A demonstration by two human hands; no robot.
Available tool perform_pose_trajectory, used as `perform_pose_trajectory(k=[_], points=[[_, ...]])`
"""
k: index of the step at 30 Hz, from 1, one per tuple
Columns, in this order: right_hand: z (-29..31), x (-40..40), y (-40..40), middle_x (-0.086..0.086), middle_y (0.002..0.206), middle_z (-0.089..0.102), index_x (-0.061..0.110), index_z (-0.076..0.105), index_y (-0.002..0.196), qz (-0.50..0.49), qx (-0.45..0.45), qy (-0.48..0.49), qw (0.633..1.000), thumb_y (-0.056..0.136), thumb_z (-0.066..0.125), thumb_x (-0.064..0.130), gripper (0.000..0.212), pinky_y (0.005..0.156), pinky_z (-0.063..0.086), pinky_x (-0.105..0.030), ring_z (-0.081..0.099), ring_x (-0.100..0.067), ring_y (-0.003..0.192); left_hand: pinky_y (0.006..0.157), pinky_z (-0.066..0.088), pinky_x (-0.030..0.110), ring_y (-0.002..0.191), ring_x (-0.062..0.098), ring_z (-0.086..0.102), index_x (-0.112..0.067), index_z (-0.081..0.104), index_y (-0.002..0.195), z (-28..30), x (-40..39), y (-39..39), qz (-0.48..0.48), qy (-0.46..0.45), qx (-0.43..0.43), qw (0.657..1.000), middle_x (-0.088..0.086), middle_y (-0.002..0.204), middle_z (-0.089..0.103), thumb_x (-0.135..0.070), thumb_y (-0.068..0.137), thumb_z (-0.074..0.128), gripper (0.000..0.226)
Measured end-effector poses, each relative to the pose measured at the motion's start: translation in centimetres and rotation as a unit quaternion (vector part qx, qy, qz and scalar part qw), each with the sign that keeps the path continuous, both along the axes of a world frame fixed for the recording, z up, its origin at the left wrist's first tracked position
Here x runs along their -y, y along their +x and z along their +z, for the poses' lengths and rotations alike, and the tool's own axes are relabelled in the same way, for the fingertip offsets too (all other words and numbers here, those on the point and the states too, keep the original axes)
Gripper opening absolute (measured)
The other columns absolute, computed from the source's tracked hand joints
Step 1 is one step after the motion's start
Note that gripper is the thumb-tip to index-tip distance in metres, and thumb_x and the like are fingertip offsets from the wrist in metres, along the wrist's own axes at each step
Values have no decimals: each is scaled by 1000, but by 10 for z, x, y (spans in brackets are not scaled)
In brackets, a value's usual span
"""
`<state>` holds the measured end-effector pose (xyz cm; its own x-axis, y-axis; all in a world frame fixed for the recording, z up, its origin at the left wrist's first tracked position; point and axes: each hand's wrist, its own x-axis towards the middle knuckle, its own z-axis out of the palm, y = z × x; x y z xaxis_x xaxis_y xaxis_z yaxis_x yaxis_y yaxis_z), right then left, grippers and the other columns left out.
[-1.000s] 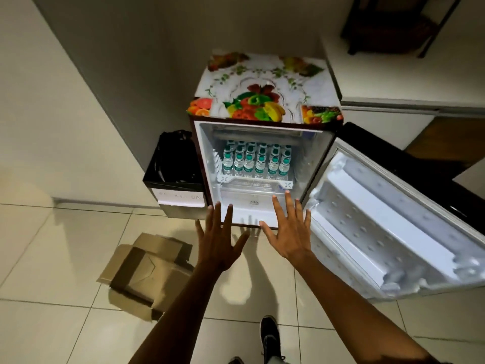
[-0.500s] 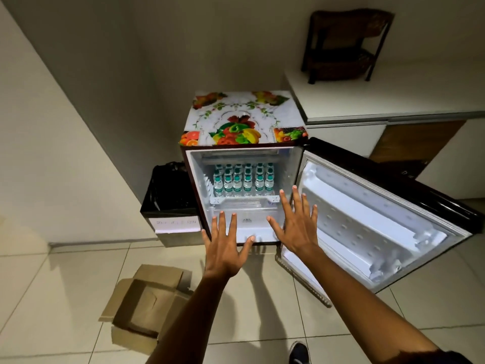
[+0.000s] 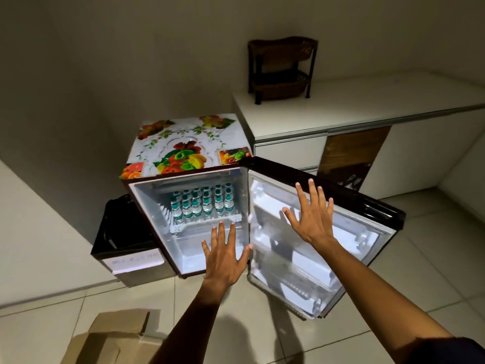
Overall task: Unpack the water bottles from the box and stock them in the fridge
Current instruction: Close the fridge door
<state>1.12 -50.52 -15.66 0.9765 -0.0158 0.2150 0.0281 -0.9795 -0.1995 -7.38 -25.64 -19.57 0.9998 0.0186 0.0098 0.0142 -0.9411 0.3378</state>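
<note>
Reaching toward the open fridge (image 3: 147, 203), left hand (image 3: 224, 258) and right hand (image 3: 313, 219) both splayed and holding nothing, bottles (image 3: 202, 203) packed on far shelf, box (image 3: 110, 340) near left on floor.

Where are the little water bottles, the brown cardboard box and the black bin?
small green-labelled water bottles (image 3: 202, 206), head view, middle of rows.
brown cardboard box (image 3: 110, 337), head view, top flap.
black bin (image 3: 123, 227), head view, liner.

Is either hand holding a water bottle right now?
No, the left hand and the right hand are both spread flat and empty, while the water bottles stand on the fridge shelf.
</note>
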Motion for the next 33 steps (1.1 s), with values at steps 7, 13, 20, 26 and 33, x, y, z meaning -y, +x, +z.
perform_pose_trajectory(k=[7,13,20,26,33], points=[[7,114,30,-7,164,3,31,10,156,-47,-29,-45,997,91,28,71,79,118,10,-59,7,-32,150,118,-6,52,150,22,-16,-30,-2,155,8,96,40,-80,-3,23,997,3,163,-14,-74,90,17,81],[-7,172,51,-5,164,6,30,10,156,-70,-108,-61,990,88,18,77,83,117,10,-59,11,-30,150,119,-3,55,150,21,-15,-30,-2,156,9,154,63,-118,-17,22,993,1,163,-16,-70,92,21,79],[-18,184,61,-11,150,37,25,20,154,-48,-139,-56,988,91,19,73,80,114,18,-59,38,-32,137,120,-2,54,151,21,-10,-30,2,156,-4,173,57,-111,-7,5,994,1,163,-12,-70,92,23,78],[-15,175,55,-16,130,56,20,41,145,-59,-82,0,995,97,29,62,65,102,40,-48,51,-35,119,120,-2,53,150,19,-11,-33,1,155,-11,164,53,-92,-10,-5,996,-1,163,-13,-71,92,21,77],[-12,151,36,-13,89,67,7,67,98,-47,10,98,994,101,44,34,35,64,43,-30,56,-24,71,119,-2,55,150,17,-14,-32,2,155,-23,154,43,-106,-55,13,993,-3,164,-11,-71,91,17,77]])
